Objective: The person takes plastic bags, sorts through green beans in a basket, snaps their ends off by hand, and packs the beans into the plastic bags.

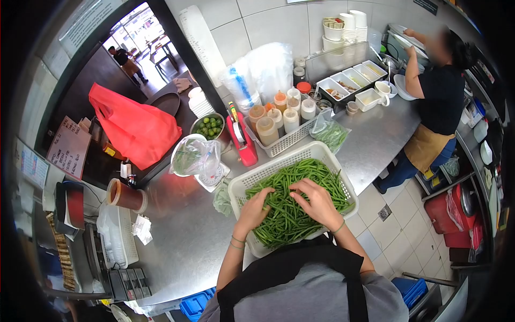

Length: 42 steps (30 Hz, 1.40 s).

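Green beans (300,220) are lying heaped in a white perforated basket (234,199) on the metal desk (185,241), directly in front of the wearer. Basket's long axis is running aslant, from near left to far right; single beans are pointing many ways, crossing one another, so the heap is showing no one shared direction.

Left hand (256,209) is reaching in over the left part of the heap, fingers curving loosely inward, tips touching beans. Right hand (315,203) is coming in from the right, palm side down, thumb and forefinger tips sitting narrowly apart over the middle. Whether either hand is pinching a bean, cannot tell. Thin bands are circling both wrists.

Just beyond the beans, a second basket (279,148) is holding squeeze bottles (266,130); a red tape dispenser (241,140) is standing at its left end, and a clear bag of greens (329,133) is resting by its right end. Farther left, a white bowl (177,156) is carrying a crumpled plastic bag (205,155), and a metal bowl (221,140) is holding round green fruit (209,127).

Far right, another person (441,102) in a dark top and tan apron is working at the desk's end, reaching toward pale dishes.
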{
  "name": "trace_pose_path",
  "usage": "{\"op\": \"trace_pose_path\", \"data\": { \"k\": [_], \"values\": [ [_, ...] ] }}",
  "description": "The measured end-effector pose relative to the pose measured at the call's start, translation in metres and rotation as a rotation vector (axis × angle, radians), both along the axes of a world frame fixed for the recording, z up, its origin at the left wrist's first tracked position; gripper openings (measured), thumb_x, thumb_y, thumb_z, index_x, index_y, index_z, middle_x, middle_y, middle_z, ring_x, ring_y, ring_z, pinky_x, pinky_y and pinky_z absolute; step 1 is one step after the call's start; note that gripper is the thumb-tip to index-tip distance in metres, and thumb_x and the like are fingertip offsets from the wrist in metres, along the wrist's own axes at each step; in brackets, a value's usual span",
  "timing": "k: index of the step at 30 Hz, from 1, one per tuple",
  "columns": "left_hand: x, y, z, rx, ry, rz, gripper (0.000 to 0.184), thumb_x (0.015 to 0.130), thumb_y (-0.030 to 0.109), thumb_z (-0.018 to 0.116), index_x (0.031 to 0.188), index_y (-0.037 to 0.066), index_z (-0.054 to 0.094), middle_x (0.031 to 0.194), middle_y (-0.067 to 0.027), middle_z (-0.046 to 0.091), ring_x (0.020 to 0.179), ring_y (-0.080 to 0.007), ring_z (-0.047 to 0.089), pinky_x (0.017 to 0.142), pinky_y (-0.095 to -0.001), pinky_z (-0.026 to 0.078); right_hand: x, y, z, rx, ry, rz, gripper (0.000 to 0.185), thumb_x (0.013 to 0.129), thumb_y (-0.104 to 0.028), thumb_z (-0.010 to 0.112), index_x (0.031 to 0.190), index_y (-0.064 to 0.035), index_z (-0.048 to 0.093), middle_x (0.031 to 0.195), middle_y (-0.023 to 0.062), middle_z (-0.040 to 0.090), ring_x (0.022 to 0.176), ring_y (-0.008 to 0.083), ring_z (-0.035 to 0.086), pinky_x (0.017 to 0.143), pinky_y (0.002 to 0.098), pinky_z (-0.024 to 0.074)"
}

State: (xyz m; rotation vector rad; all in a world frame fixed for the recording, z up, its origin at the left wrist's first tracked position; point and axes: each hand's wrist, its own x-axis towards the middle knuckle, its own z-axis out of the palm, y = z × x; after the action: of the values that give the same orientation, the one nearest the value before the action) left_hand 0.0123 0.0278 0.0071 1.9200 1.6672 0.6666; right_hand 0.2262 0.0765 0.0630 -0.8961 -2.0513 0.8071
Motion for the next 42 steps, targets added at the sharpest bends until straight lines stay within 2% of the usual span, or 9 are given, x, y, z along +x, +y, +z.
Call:
{"op": "trace_pose_path", "data": {
  "k": [5, 11, 15, 16, 19, 24, 33, 37, 42],
  "values": [
    [-0.01, 0.002, 0.023, 0.056, -0.113, 0.019, 0.042, 0.079, 0.001, 0.058, 0.118, 0.01, 0.047, 0.114, -0.0162, 0.058, 0.105, -0.0367, 0.055, 0.086, -0.0405, 0.045, -0.01, 0.019, -0.057, -0.105, 0.085, -0.138, 0.012, 0.085, -0.01, 0.06, 0.093, -0.0017, 0.062, 0.085, 0.0116, 0.06, 0.073, 0.0269, 0.06, 0.064, 0.0357, 0.0469],
    [-0.014, 0.005, 0.036, 0.065, -0.255, 0.145, 0.032, 0.084, 0.001, 0.056, 0.115, 0.003, 0.047, 0.109, -0.0114, 0.058, 0.102, -0.0219, 0.056, 0.09, -0.0308, 0.041, -0.045, 0.015, -0.082, -0.016, 0.264, -0.296, 0.018, 0.089, -0.013, 0.055, 0.101, -0.0012, 0.06, 0.086, 0.0091, 0.06, 0.072, 0.023, 0.053, 0.067, 0.0342, 0.0429],
    [-0.011, 0.008, 0.044, 0.136, -0.312, 0.142, 0.03, 0.085, 0.003, 0.056, 0.114, 0.004, 0.048, 0.109, -0.0127, 0.059, 0.103, -0.0246, 0.056, 0.089, -0.0311, 0.041, -0.055, 0.005, -0.077, -0.334, 0.474, -0.177, 0.027, 0.096, -0.02, 0.046, 0.11, 0.001, 0.058, 0.098, 0.0105, 0.061, 0.096, 0.0179, 0.058, 0.085, 0.0308, 0.043],
    [-0.008, 0.007, 0.051, 0.119, -0.318, 0.121, 0.03, 0.085, 0.004, 0.056, 0.114, 0.004, 0.049, 0.11, -0.0141, 0.059, 0.105, -0.0291, 0.056, 0.089, -0.0323, 0.042, -0.055, 0.005, -0.082, -0.387, 0.457, -0.106, 0.035, 0.097, -0.025, 0.044, 0.117, 0.0025, 0.053, 0.112, 0.0137, 0.058, 0.113, 0.0207, 0.052, 0.095, 0.0317, 0.0379],
    [0.001, 0.002, 0.066, 0.052, -0.311, 0.066, 0.03, 0.085, 0.005, 0.057, 0.114, 0.004, 0.049, 0.111, -0.0155, 0.059, 0.108, -0.0336, 0.055, 0.09, -0.0337, 0.041, -0.053, 0.005, -0.083, -0.231, 0.494, 0.04, 0.042, 0.097, -0.027, 0.045, 0.127, 0.002, 0.047, 0.124, 0.0148, 0.051, 0.119, 0.0238, 0.046, 0.1, 0.033, 0.0336],
    [0.02, 0.007, 0.058, 0.157, -0.27, -0.018, 0.03, 0.086, 0.006, 0.057, 0.115, 0.006, 0.049, 0.116, -0.0173, 0.058, 0.112, -0.0363, 0.054, 0.092, -0.0356, 0.041, -0.058, 0.006, -0.087, -0.537, 0.635, 0.34, 0.1, 0.078, -0.03, 0.073, 0.146, -0.0022, 0.004, 0.146, 0.0181, 0.024, 0.135, 0.026, 0.025, 0.111, 0.0355, 0.0182],
    [0.045, 0.001, 0.036, 0.185, -0.284, 0.015, 0.062, 0.081, -0.004, 0.055, 0.135, 0.004, 0.027, 0.113, -0.0201, 0.058, 0.112, -0.0362, 0.055, 0.092, -0.0373, 0.042, -0.066, 0.009, -0.082, -0.578, 0.682, 0.137, 0.073, 0.087, -0.017, 0.064, 0.144, -0.005, 0.02, 0.14, 0.0107, 0.035, 0.128, 0.0198, 0.035, 0.107, 0.0324, 0.0264],
    [0.05, -0.001, 0.023, 0.178, -0.398, 0.109, 0.073, 0.08, -0.005, 0.057, 0.14, 0.005, 0.018, 0.109, -0.0209, 0.06, 0.109, -0.0357, 0.056, 0.09, -0.0374, 0.043, -0.069, 0.0, -0.067, -0.91, 0.992, 0.017, 0.057, 0.088, -0.009, 0.062, 0.137, -0.004, 0.033, 0.117, 0.0045, 0.052, 0.103, 0.0124, 0.051, 0.09, 0.0271, 0.0419],
    [0.036, -0.011, 0.022, -0.017, -0.236, 0.148, 0.073, 0.078, 0.002, 0.064, 0.14, 0.003, 0.025, 0.098, -0.0163, 0.061, 0.099, -0.0316, 0.058, 0.09, -0.0357, 0.042, -0.065, 0.017, -0.083, -0.889, 0.875, 0.01, 0.032, 0.09, -0.013, 0.06, 0.119, -0.0014, 0.051, 0.1, 0.004, 0.059, 0.085, 0.0112, 0.055, 0.078, 0.0239, 0.0454]
  ]
}}
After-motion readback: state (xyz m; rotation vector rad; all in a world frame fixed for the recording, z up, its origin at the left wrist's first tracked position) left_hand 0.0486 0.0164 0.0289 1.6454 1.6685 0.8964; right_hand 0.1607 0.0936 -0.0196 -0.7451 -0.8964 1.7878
